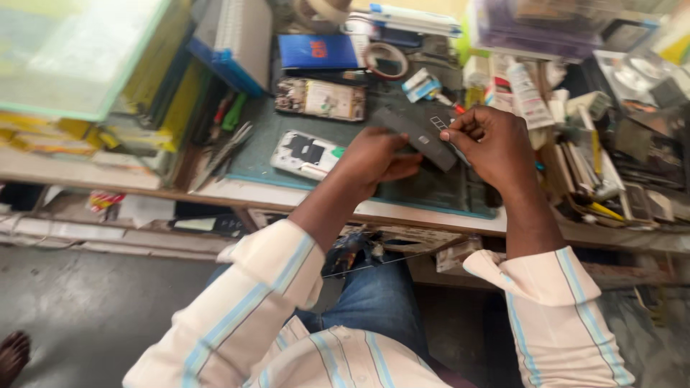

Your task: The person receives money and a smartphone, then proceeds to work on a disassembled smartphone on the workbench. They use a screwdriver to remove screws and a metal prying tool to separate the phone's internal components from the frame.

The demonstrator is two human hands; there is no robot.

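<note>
Left hand (374, 159): curled closed around the near end of a dark phone panel (415, 133).
Right hand (494, 144): fingertips pinched on the panel's far end.
Behind: an opened phone (307, 154), apparently, is laid on the green mat (267, 133).

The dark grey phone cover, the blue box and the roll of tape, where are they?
dark grey phone cover (415, 134), head view, its middle.
blue box (317, 52), head view, its top face.
roll of tape (387, 60), head view, its ring.

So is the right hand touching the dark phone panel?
Touching. The head view shows the right hand pinching the upper end of the dark panel with its fingertips; the left hand grips its lower end.
</note>
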